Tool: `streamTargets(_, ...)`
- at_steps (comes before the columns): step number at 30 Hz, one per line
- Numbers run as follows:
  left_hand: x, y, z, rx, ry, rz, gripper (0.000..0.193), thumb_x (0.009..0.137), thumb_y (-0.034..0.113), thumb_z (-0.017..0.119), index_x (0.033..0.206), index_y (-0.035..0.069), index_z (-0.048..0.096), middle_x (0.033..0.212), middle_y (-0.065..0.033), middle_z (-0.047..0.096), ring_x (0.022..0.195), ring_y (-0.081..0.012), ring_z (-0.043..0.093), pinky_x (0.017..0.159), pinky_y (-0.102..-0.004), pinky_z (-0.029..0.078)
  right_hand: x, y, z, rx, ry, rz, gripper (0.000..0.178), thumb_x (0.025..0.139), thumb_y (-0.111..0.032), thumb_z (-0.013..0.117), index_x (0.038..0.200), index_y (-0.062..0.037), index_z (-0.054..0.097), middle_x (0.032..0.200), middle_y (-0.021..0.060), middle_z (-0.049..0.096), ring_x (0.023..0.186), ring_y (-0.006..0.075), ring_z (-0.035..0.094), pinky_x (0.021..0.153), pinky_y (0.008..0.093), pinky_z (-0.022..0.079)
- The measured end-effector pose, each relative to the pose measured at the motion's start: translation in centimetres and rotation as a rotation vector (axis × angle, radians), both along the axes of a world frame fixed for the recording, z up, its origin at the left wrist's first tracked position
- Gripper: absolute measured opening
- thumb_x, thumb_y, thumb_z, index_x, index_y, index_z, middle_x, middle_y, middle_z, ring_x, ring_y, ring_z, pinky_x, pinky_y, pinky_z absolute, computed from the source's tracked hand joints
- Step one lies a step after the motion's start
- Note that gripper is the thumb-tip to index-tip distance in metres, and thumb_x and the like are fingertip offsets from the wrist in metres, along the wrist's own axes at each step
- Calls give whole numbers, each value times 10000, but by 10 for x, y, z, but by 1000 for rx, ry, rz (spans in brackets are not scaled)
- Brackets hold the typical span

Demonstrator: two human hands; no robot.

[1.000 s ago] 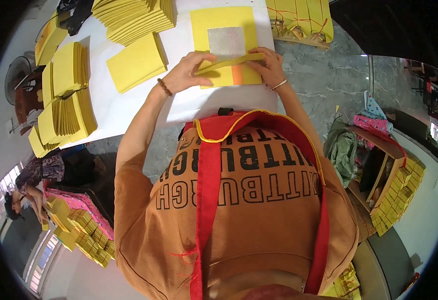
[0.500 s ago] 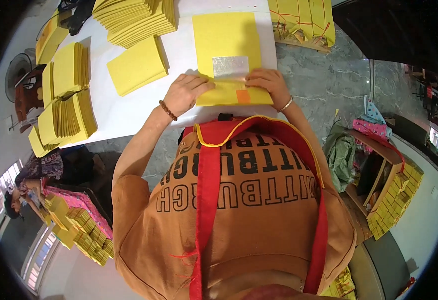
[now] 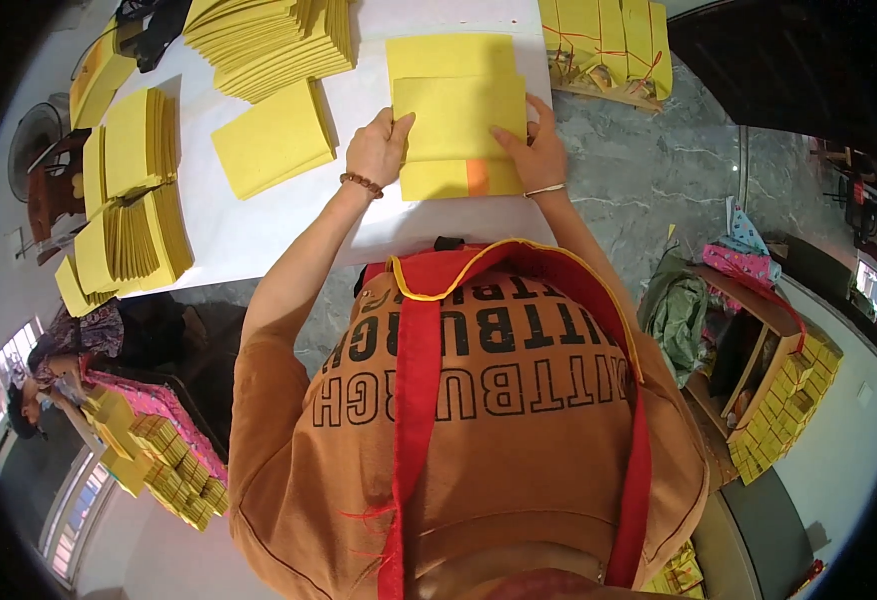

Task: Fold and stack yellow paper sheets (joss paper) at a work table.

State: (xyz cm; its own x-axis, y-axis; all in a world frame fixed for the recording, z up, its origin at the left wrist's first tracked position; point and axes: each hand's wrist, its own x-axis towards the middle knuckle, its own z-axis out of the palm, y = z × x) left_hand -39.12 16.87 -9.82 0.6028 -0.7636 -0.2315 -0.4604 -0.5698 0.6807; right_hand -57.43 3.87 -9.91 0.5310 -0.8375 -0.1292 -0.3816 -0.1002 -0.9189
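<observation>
In front of me on the white table (image 3: 259,235) lies a sheet of yellow paper (image 3: 459,115) with its near part folded over, away from me. An orange rectangle (image 3: 477,178) shows on its near strip. My left hand (image 3: 380,150) holds the folded layer's left edge, thumb on top. On the opposite edge, my right hand (image 3: 536,152) grips the same layer with its thumb on top. The fingers under the paper are partly hidden. A smaller folded piece of yellow paper (image 3: 274,140) lies to the left.
Thick stacks of folded yellow paper stand at the far left (image 3: 279,45) and along the table's left side (image 3: 134,150). Tied yellow bundles (image 3: 609,45) sit beyond the right edge. Another person (image 3: 44,395) is at the lower left, near yellow packets (image 3: 174,465).
The paper's near part has been turned over away from me, covering the silver rectangle. Both hands have moved slightly farther away, to the sides of the folded layer.
</observation>
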Motion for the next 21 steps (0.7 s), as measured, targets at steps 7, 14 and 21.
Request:
streamTargets(7, 2, -6, -1, 47, 50, 64, 391, 865, 395, 462, 836, 18, 560, 701, -207, 606, 671, -385, 581, 595, -452, 437, 5, 1, -4, -207, 101, 2, 442, 734, -275, 679, 1128, -110, 566, 847, 105, 631, 724, 215, 578, 664, 303, 452)
streamTargets(14, 7, -7, -2, -30, 193, 106, 357, 848, 365, 512, 885, 12, 554, 648, -163, 596, 607, -345, 582, 577, -427, 445, 8, 2, -10, -232, 150, -33, 426, 737, -261, 687, 1120, -105, 587, 921, 153, 647, 833, 214, 631, 724, 290, 469)
streamTargets(21, -16, -19, 42, -182, -546, -342, 435, 810, 336, 569, 1167, 103, 484, 1251, -118, 452, 1161, -289, 394, 932, -455, 288, 6, 0, -15, -213, 153, -26, 433, 745, -259, 679, 1125, -77, 581, 992, 161, 632, 884, 233, 626, 753, 300, 471)
